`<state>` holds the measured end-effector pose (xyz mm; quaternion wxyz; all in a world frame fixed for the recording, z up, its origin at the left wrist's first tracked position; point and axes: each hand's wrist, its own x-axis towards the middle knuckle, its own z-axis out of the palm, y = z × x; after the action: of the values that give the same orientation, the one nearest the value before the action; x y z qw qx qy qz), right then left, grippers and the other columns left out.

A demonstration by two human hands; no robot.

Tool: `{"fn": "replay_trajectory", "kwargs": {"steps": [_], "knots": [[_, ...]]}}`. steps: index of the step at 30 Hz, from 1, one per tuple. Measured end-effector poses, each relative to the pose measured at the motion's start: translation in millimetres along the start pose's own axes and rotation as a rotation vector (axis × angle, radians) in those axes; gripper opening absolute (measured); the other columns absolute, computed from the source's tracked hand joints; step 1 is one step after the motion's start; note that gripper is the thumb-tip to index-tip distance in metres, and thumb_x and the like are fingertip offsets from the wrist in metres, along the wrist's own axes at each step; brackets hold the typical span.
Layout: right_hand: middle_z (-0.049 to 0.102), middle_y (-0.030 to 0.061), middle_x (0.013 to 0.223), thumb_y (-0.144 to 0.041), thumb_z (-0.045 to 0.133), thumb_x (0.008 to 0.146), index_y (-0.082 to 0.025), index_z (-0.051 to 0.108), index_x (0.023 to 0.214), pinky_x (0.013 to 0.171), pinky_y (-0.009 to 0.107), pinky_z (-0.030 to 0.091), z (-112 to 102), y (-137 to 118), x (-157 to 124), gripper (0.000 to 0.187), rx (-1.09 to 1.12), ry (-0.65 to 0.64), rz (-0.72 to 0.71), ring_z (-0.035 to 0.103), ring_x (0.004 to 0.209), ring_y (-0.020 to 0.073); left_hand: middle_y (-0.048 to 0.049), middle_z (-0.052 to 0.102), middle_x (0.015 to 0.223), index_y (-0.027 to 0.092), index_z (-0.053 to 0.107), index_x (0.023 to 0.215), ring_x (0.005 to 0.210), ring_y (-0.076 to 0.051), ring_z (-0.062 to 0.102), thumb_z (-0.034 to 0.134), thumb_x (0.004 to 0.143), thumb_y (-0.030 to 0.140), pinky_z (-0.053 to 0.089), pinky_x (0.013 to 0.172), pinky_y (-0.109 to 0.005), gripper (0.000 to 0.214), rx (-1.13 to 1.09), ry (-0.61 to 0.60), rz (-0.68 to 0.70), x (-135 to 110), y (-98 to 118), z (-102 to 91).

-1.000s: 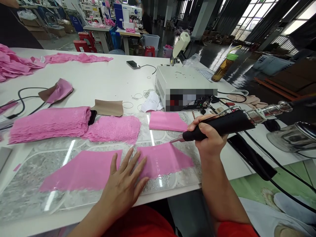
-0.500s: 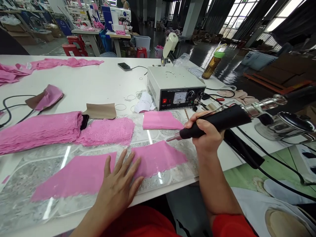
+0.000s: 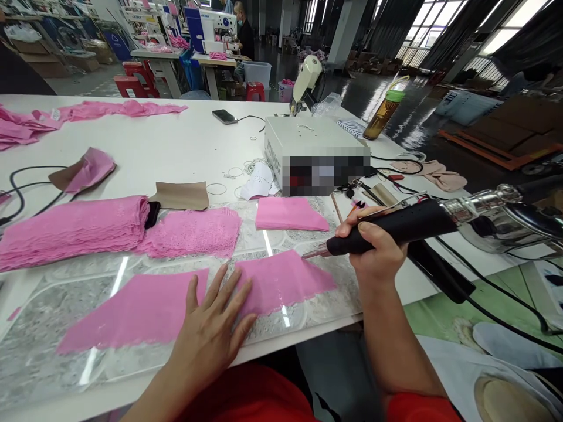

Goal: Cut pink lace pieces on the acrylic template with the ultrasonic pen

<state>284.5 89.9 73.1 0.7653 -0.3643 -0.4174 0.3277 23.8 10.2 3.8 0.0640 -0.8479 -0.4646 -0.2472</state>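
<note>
My left hand (image 3: pixel 214 326) lies flat with fingers spread on a pink lace piece (image 3: pixel 145 310), pressing it near a second pink piece (image 3: pixel 285 280) on the glass work plate (image 3: pixel 44 346). My right hand (image 3: pixel 373 249) is closed round the black handle of a corded cutting tool (image 3: pixel 396 225). The tool's metal tip (image 3: pixel 310 254) sits at the top edge of the right pink piece.
A stack of pink lace (image 3: pixel 73 230), a looser lace pile (image 3: pixel 193 232) and a folded pink piece (image 3: pixel 288 213) lie behind. A white control box (image 3: pixel 316 146), a phone (image 3: pixel 224 116), a bottle (image 3: pixel 383 114) and cables stand farther back. Another person sits at distant sewing machines (image 3: pixel 211 26).
The view has shifted slightly. My right hand with the tool has dropped a little toward the right pink piece. My left hand stays flat on the fabric.
</note>
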Motion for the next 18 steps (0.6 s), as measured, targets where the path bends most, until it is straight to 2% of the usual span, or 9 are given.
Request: {"fn": "replay_trajectory", "kwargs": {"steps": [18], "knots": [[0.059,-0.0022,0.061,-0.016,0.058,0.063,-0.018,0.060,0.068,0.047,0.030,0.046,0.8,3.4,3.2,0.005,0.003,-0.046,0.005,0.057,0.046,0.0140,-0.0100,0.056,0.138,0.021,0.058,0.129,0.136,-0.032,0.041,0.044,0.098,0.035,0.011,0.116,-0.057,0.037,-0.015,-0.001,-0.003,0.6,-0.6,0.4]]}}
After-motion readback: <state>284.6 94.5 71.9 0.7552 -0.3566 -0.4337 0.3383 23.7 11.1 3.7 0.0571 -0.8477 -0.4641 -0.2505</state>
